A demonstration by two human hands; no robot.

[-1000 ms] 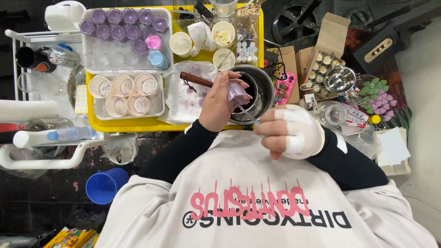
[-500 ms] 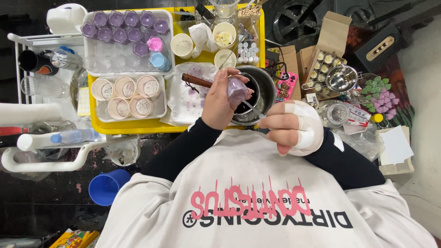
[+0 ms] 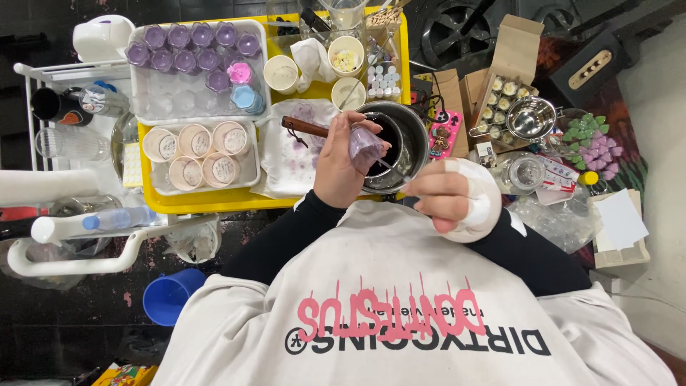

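My left hand grips a small clear cup with purple residue and tilts it over a metal pot at the yellow tray's right end. A smaller dark pan with a brown wooden handle sits inside that pot, partly hidden by my hand. My right hand, wrapped in white tape, pinches a thin stick whose tip reaches the cup's mouth. A stained white cloth lies just left of the pot.
The yellow tray bears a white tray of purple-filled cups, several paper cups and small jars. To the right are a cardboard box of little candles, a steel bowl and green and purple pieces. A blue cup stands below left.
My right hand has shifted slightly up and left, closer to the pot, with the stick still at the cup. The left hand keeps the cup tilted over the pot.
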